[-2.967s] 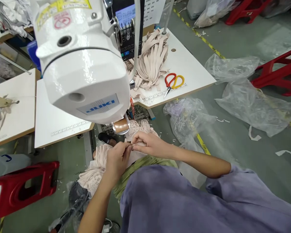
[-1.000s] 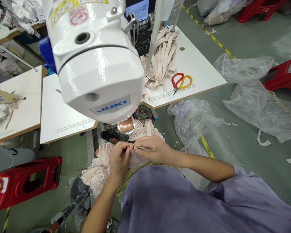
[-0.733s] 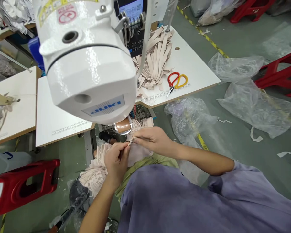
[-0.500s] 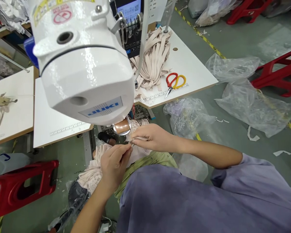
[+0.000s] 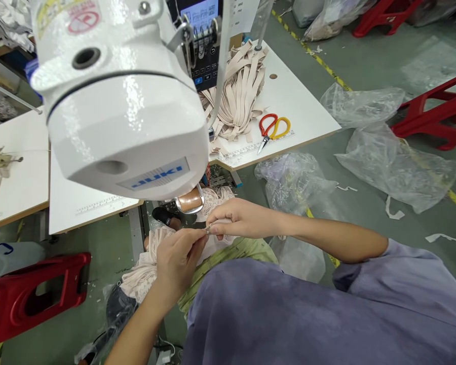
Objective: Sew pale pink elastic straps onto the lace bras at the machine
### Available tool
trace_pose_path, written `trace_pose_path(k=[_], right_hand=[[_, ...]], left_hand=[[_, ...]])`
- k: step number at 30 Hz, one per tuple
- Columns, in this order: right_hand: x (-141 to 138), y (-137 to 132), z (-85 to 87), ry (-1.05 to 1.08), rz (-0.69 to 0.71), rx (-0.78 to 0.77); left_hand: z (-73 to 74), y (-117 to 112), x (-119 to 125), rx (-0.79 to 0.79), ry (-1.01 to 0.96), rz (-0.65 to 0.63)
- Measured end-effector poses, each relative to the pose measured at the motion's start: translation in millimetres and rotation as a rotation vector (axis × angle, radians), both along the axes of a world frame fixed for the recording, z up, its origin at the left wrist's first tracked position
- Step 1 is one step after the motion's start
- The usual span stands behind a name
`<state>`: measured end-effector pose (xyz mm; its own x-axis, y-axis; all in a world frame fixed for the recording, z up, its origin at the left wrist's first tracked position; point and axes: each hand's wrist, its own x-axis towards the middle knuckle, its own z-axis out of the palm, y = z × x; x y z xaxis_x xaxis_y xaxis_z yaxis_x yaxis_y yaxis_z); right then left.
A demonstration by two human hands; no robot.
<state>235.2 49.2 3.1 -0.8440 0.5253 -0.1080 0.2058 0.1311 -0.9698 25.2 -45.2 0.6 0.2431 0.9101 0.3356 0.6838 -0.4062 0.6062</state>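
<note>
Close together above my lap, my left hand [image 5: 179, 257] and my right hand [image 5: 240, 218] pinch a small pale fabric strip [image 5: 208, 229] between their fingertips. Most of the strip is covered by my fingers. Pale pink lace fabric [image 5: 140, 280] drapes below and to the left of my left hand, and more of it shows beyond the hands. Just above them is the white JUKI sewing machine head [image 5: 125, 132], with a brown pad in a metal frame [image 5: 190, 200] at its lower edge.
On the white table [image 5: 296, 101] lie a heap of beige strips [image 5: 239, 96] and scissors [image 5: 269, 131] with red and yellow handles. Red stools [image 5: 66, 281] stand left and right. Clear plastic bags [image 5: 399, 165] and scraps lie on the green floor.
My right hand's fingers have closed further over the strip, so less of it shows. Both hands stay nearly in place. The view has shifted slightly, with the machine head further left.
</note>
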Motion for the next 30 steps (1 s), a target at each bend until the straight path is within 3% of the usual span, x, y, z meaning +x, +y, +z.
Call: trace_pose_path(k=[6, 9, 11, 15, 18, 21, 24, 27, 30], right_hand=[[0, -3, 5.0, -0.025, 0.0, 0.242], [-1, -5, 4.1, -0.064, 0.013, 0.324], [-2, -7, 1.9, -0.083, -0.014, 0.373], [-2, -13, 1.0, -0.087, -0.121, 0.576], [-7, -7, 9.4, -0.083, -0.157, 0.683], [-18, 16, 21.2, -0.126, -0.105, 0.623], [-31, 40, 28.9, -0.25, -0.09, 0.55], [-40, 51, 33.8, -0.33, -0.095, 0.582], [-44, 50, 39.9, -0.37, -0.083, 0.606]], left_hand=[[4.0, 11, -4, -0.133, 0.04, -0.005], [5.8, 18, -7, -0.248, 0.133, -0.114], [4.6, 20, -7, -0.226, 0.243, -0.144], [0.7, 20, -6, -0.056, 0.377, -0.086], [0.5, 20, -4, -0.118, 0.269, -0.063], [-2.8, 24, -6, -0.191, 0.157, 0.079], [-14.9, 29, -16, -0.024, 0.23, 0.249], [-30.8, 34, -33, 0.22, 0.372, 0.151], [-40.7, 38, -47, 0.293, 0.448, 0.021]])
